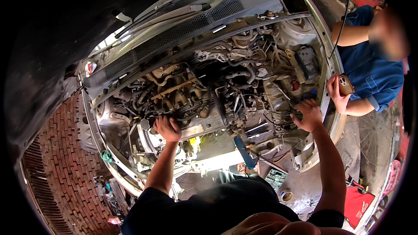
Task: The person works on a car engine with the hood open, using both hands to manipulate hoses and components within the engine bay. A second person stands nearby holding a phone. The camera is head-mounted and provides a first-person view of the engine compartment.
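Head view: left hand (pixel 167 129) at the engine (pixel 198 127), right hand (pixel 309 115) well apart near the black box (pixel 307 63), you're seemingly bracing, grips unclear; reaching in would want one freed.

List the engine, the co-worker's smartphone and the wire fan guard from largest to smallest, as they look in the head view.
1. Engine
2. Wire fan guard
3. Smartphone, clearly smallest

The person (pixel 204 209) is wearing a dark, nearly black top (pixel 244 200); its short sleeves (pixel 150 206), matching in colour, are leaving both forearms (pixel 163 169) and the visible fingers (pixel 308 103) bare.
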A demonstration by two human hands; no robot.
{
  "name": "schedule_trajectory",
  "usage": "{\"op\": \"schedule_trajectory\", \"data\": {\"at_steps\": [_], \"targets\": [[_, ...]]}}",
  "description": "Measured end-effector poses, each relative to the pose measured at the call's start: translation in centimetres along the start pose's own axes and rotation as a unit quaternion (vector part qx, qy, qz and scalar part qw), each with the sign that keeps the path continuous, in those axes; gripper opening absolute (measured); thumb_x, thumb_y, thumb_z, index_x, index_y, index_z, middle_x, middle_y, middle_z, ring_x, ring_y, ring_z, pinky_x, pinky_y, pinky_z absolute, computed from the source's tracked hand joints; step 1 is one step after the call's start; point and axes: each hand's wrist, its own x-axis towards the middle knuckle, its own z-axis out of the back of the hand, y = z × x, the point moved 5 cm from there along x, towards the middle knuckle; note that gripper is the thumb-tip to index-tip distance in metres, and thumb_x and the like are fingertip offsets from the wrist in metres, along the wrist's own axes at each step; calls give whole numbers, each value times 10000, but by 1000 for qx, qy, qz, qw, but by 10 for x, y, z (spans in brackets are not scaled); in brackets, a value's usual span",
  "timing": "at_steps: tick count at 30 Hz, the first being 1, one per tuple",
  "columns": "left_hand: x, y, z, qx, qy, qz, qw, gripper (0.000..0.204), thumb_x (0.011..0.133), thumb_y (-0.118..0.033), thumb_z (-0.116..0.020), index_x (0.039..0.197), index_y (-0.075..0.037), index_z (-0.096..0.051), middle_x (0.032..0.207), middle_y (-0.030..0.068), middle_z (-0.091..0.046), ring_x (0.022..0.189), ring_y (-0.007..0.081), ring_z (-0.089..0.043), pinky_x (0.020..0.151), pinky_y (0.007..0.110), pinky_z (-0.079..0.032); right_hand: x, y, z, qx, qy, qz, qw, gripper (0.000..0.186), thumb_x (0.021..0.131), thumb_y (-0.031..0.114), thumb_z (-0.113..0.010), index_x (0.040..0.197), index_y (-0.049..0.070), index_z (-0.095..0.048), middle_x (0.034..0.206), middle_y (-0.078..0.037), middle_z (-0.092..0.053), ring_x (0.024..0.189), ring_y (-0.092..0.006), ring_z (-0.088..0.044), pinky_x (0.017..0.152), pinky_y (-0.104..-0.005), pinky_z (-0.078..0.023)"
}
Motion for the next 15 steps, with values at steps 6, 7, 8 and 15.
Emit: {"op": "schedule_trajectory", "data": {"at_steps": [6,7,8,15], "targets": [[0,6,-5,-9,31,39,999,353,959,-271,-507,959,48,-659,1040,292,-648,968,458,-572,887,536,-397,3,-15,-1,10,3,27,1000,331,820,352,-791,999,84,-713,1010,-120,-706,1001,-358,-671,882,-479,-546],[2,3,-2,-10,8,27,1000,332,955,-260,-510,959,41,-650,1027,269,-642,955,440,-567,877,531,-396,12,-23,6,43,7,35,998,309,832,339,-788,967,76,-698,956,-139,-696,928,-378,-676,818,-480,-557],[2,2,-1,-4,14,28,1000,323,953,-257,-511,967,36,-645,1022,258,-638,951,437,-565,882,529,-396,16,-36,9,13,-31,-5,999,302,835,340,-786,932,73,-685,928,-149,-689,912,-387,-673,796,-486,-554],[41,-16,39,-120,-10,63,991,272,925,-149,-659,1164,-19,-644,1192,195,-647,1129,397,-578,1021,499,-400,15,-40,11,-23,-67,-82,994,335,850,375,-768,838,62,-646,860,-156,-683,805,-405,-680,718,-512,-543]]}}
